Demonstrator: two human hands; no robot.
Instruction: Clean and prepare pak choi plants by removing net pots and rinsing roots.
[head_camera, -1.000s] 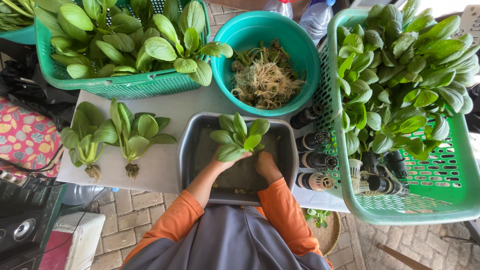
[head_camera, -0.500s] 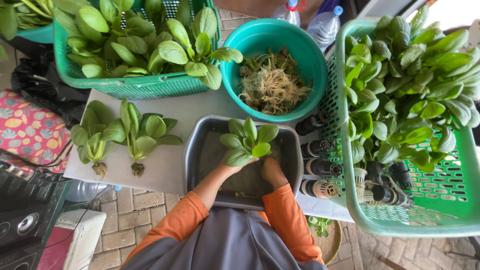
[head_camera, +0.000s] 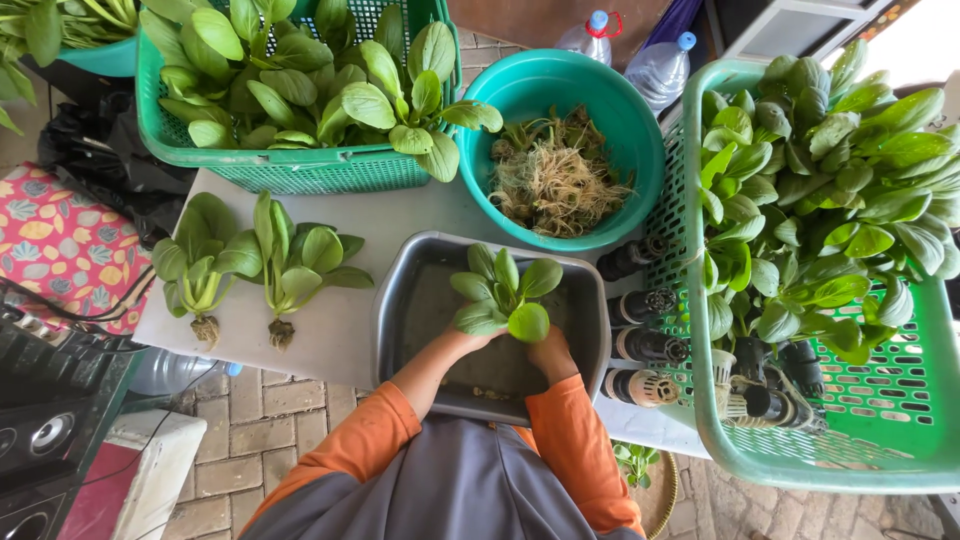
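Both hands meet over the grey metal tray (head_camera: 400, 300): the left hand (head_camera: 462, 345) and the right hand (head_camera: 548, 352) are closed around the base of one leafy green plant (head_camera: 503, 292), holding it upright above the tray. Left of the tray, two more plants (head_camera: 250, 265) lie on the table (head_camera: 340, 340). Beyond stands a teal bowl (head_camera: 620, 120) of cut roots (head_camera: 553, 180).

Both hands, left hand (head_camera: 458, 345) and right hand (head_camera: 548, 352), are gripping a bok choy plant (head_camera: 503, 292) over the grey metal tray (head_camera: 395, 300). A teal basin of cut roots (head_camera: 556, 180) is sitting at twelve o'clock from it.
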